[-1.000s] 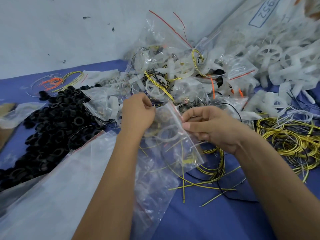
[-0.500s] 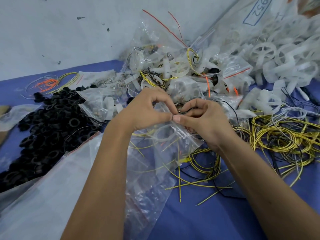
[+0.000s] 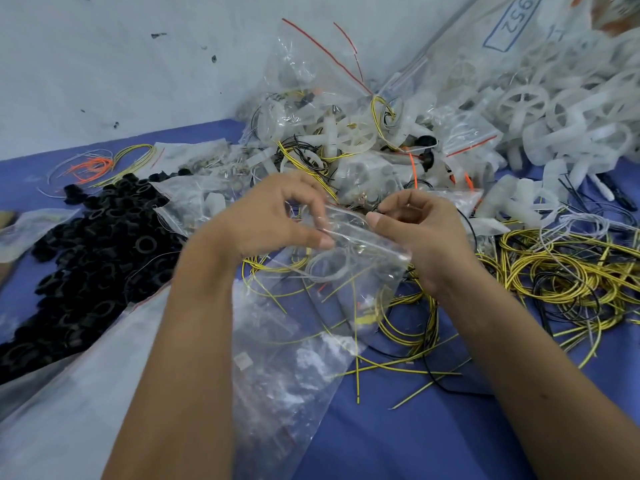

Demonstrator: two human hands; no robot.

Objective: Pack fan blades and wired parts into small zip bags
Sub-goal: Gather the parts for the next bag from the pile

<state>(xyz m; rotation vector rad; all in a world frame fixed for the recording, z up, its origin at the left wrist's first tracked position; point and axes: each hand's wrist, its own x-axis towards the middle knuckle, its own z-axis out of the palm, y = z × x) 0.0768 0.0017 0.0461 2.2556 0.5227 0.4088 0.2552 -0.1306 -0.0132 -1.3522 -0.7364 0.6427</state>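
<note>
Sealing looks to be the step: the bag (image 3: 349,268), held above the blue table (image 3: 398,441), is pinched at its top edge by the left hand (image 3: 277,216) and right hand (image 3: 419,230); the strip is best pressed end to end; wires kept inside.

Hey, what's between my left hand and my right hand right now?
In the head view, the top edge of the small zip bag spans from the left hand to the right hand; both pinch it.
</note>
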